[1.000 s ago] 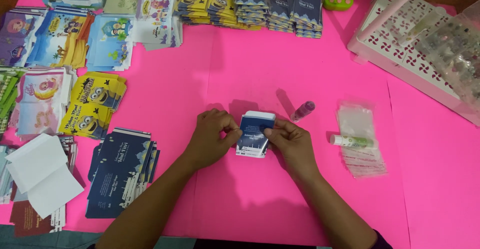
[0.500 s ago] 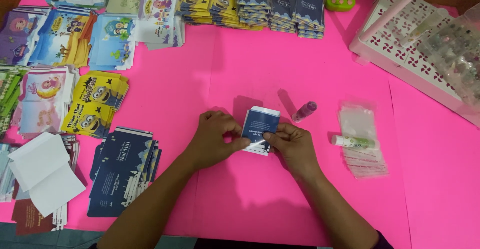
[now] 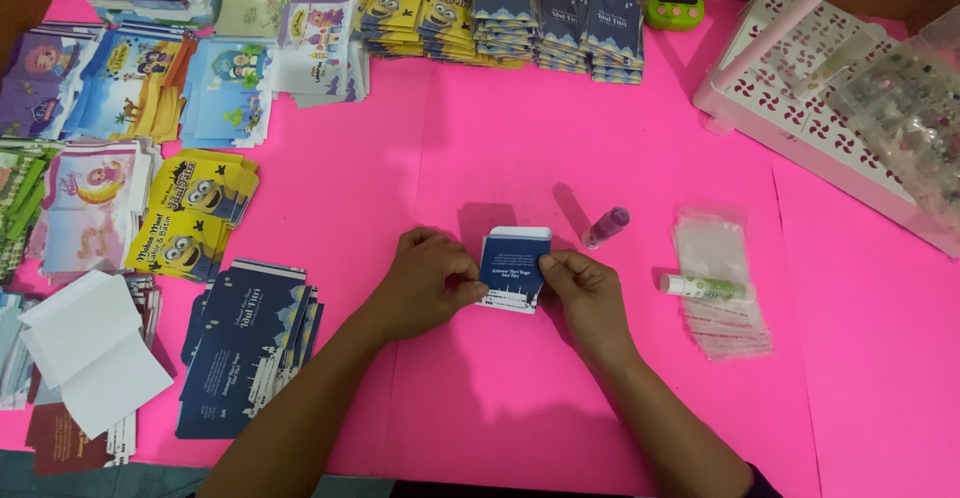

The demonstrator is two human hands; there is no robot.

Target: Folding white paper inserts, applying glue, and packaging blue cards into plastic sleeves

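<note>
Head view, my left hand (image 3: pixel 428 280) and right hand (image 3: pixel 583 290) pinching small dark-blue card (image 3: pixel 514 268) between them, mid pink table (image 3: pixel 520 138), purple tube (image 3: pixel 606 227) just right, clear sleeves (image 3: pixel 715 288) farther right.

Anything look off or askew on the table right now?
Nothing damaged or spilled. Both hands, left hand and right hand, hold a dark blue card. A glue stick lies across the clear bags; the dark blue stack is fanned unevenly.
</note>
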